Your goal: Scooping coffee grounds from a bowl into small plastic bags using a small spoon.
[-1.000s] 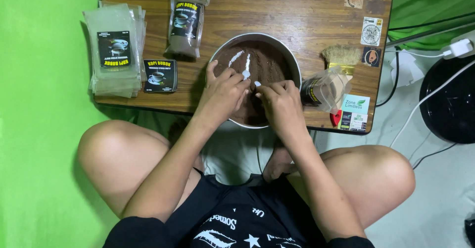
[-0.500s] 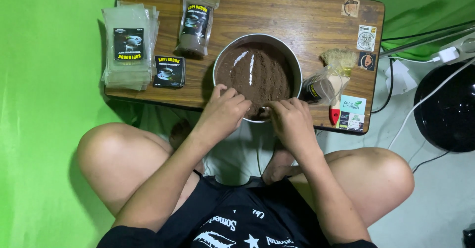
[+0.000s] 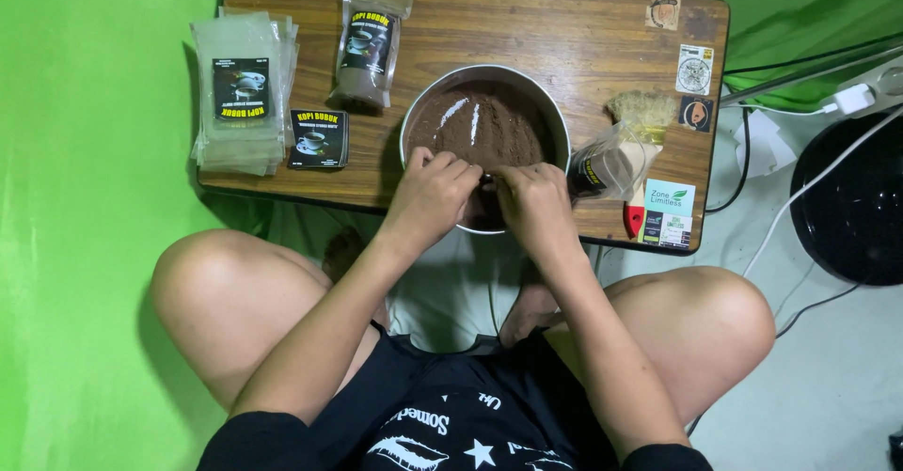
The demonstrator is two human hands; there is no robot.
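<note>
So, starting closest to us: we're sitting cross-legged on the floor with our knees spread, which tucks the low wooden table [image 3: 583, 29] right up against our lap and puts everything within easy reach.

Both hands meet over the near rim of the round metal bowl [image 3: 414, 123] of brown powder. The left hand [image 3: 435, 194] is curled, fingers bent down, and the right hand [image 3: 534, 206] is curled the same way, knuckles up, the two nearly touching. They look like they're pinching something small between them at the bowl's edge, but it's hidden under the fingers, so we can't tell what it is. Holding it over the bowl makes sense to us, since any spill would drop back into the powder.

The bowl sits at the near middle of the table, slightly overhanging the front edge. Being round, it has no real long axis; it just opens straight up. The powder has a couple of pale streaks on the far side.

Just right of the bowl, a clear pouch [image 3: 602, 165] partly filled with powder lies tipped over, long axis slanting away to the far right, with a small brush [image 3: 640, 114] beyond it.

Off to the left, a pile of black labels [image 3: 318, 138], then a stack of empty pouches [image 3: 243, 90] at the table's left end, long axis running away from us. A filled pouch [image 3: 369, 43] lies farther back, pointing the same way.
</note>
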